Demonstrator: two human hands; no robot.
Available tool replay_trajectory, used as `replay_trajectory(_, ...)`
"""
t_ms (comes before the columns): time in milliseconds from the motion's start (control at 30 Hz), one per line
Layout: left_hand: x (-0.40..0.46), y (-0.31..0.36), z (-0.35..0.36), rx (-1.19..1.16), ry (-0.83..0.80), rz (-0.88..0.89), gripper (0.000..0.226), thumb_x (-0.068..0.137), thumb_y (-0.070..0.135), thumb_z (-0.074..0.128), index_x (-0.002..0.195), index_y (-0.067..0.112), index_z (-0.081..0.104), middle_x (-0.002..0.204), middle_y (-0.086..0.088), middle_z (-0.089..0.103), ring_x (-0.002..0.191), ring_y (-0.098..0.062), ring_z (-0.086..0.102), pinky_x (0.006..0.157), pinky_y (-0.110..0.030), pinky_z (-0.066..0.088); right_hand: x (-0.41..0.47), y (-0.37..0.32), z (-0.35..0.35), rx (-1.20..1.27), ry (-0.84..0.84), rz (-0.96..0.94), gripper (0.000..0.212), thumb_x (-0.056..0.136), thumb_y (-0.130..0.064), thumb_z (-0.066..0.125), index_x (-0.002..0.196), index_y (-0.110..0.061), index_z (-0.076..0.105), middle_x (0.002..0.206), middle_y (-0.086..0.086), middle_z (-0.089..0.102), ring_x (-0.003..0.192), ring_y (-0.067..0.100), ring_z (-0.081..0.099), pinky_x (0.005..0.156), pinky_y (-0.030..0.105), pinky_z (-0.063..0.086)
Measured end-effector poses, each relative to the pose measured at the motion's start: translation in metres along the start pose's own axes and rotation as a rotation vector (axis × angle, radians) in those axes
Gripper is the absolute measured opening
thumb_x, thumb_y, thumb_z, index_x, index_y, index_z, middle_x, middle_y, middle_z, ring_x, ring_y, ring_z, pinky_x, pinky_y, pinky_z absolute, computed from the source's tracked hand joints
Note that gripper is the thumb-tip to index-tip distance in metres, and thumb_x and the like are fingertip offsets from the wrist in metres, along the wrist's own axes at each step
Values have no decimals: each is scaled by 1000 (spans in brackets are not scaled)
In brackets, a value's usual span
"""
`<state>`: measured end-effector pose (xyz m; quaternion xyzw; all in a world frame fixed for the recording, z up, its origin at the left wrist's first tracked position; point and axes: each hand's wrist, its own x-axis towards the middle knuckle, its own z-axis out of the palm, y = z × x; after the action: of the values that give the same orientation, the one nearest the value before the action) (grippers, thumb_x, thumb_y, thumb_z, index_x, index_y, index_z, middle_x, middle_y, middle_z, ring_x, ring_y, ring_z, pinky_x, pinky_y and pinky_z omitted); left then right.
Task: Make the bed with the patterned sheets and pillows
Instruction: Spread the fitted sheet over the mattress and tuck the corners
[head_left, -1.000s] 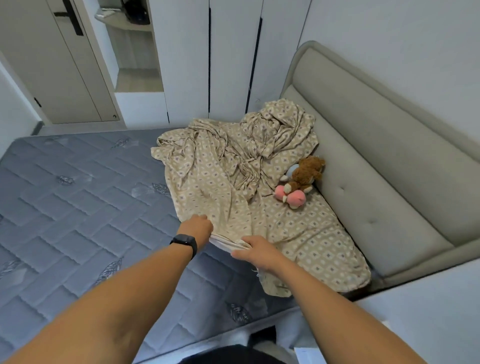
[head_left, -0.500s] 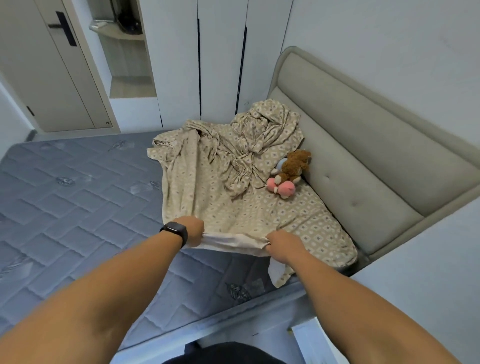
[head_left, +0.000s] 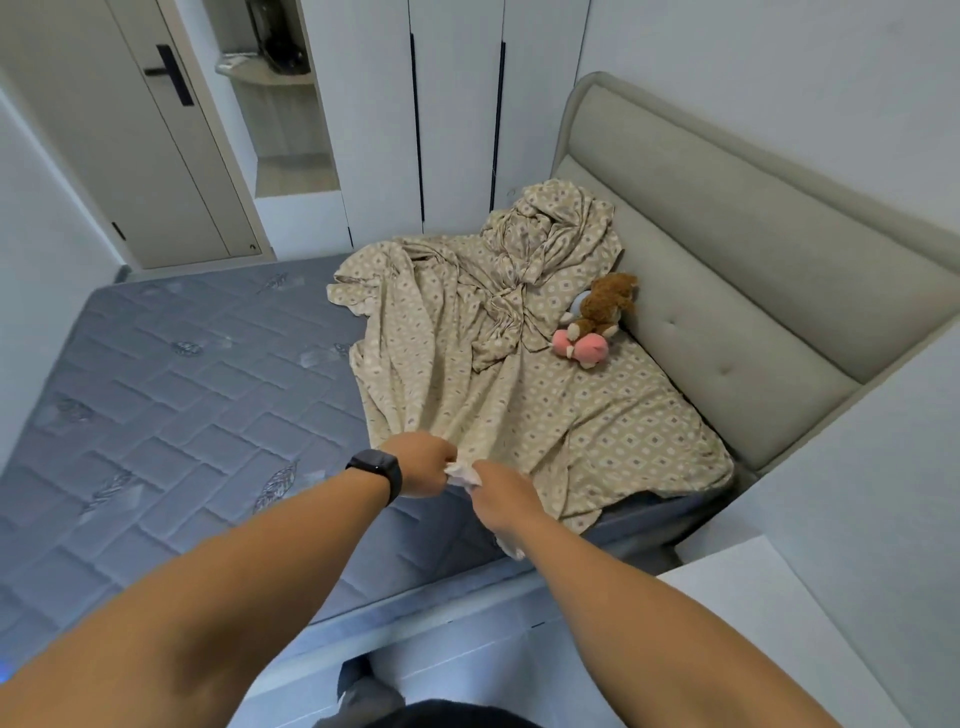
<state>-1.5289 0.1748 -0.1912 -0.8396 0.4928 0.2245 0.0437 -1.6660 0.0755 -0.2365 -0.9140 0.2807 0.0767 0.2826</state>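
Patterned sheet (head_left: 509, 415) running lengthwise toward headboard (head_left: 727, 291), left hand (head_left: 422, 465) and right hand (head_left: 501, 493) pinching its near edge (bunched)

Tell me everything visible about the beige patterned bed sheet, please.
The beige patterned bed sheet is thin fabric printed with small white and grey diamonds. It lies crumpled on the grey quilted mattress, covering only the part near the padded beige headboard, with a twisted bundle at the far end. A brown and pink plush toy rests on it. The left hand and right hand grip its near edge, close together.
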Motion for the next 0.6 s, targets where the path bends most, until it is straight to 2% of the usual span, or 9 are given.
replay_trajectory(67,-8,-10,1,86,66,-4,9,88,18,53,87,23,60,82,-3,61,74,-28,58,60,-37,49,-7,-1,-6,112,89,35,22,101,-22,46,114,-18,63,112,9,67,100,34,61,83,43,52)
replay_trajectory(133,-13,-21,-1,154,145,-8,10,94,29,56,96,24,64,93,-3,61,82,-29,60,66,-39,52,-11,-7,-17,194,195,56,23,98,-13,47,112,-11,65,107,13,67,98,37,60,85,47,53)
replay_trajectory(167,-17,-30,-5,184,184,-11,15,95,32,57,102,23,66,101,-5,59,89,-30,61,67,-39,50,-13,-16,-21,220,252,59,23,94,-8,47,107,-9,66,101,14,67,94,38,60,81,47,53)
replay_trajectory(267,-22,-56,-16,267,314,-93,17,95,15,53,108,16,63,114,-8,53,108,-32,54,67,-39,39,-15,-40,-25,226,366,66,20,83,-2,46,84,-13,62,79,10,62,78,36,57,61,41,45)
replay_trajectory(367,-26,-89,-28,310,381,-135,19,94,9,52,109,15,61,118,-9,52,112,-32,50,71,-38,37,-17,-59,-19,211,463,117,20,74,-11,41,78,-14,60,73,10,60,72,36,55,57,38,35)
replay_trajectory(433,-26,-113,-33,289,387,-112,18,96,12,54,113,13,59,119,-10,54,112,-33,53,76,-39,41,-18,-63,-18,208,517,180,29,71,-16,36,80,-13,63,75,10,60,72,33,54,58,35,34)
replay_trajectory(500,-30,-139,-36,266,390,-91,18,97,12,53,115,12,56,117,-11,55,108,-34,57,80,-42,46,-18,-68,-16,182,536,282,19,79,-10,41,77,-14,60,75,7,59,74,33,54,59,37,41)
replay_trajectory(567,-31,-157,-35,202,409,-70,18,96,6,50,113,11,53,114,-12,55,102,-36,58,75,-44,48,-15,-68,-14,145,556,392,20,84,-6,46,84,-15,64,84,10,65,80,35,57,71,41,51)
replay_trajectory(600,-31,-164,-38,151,411,-51,18,95,4,50,112,10,52,112,-13,55,99,-37,59,71,-43,46,-13,-69,-13,108,570,441,21,86,-8,46,88,-16,65,90,10,68,84,35,59,78,42,52)
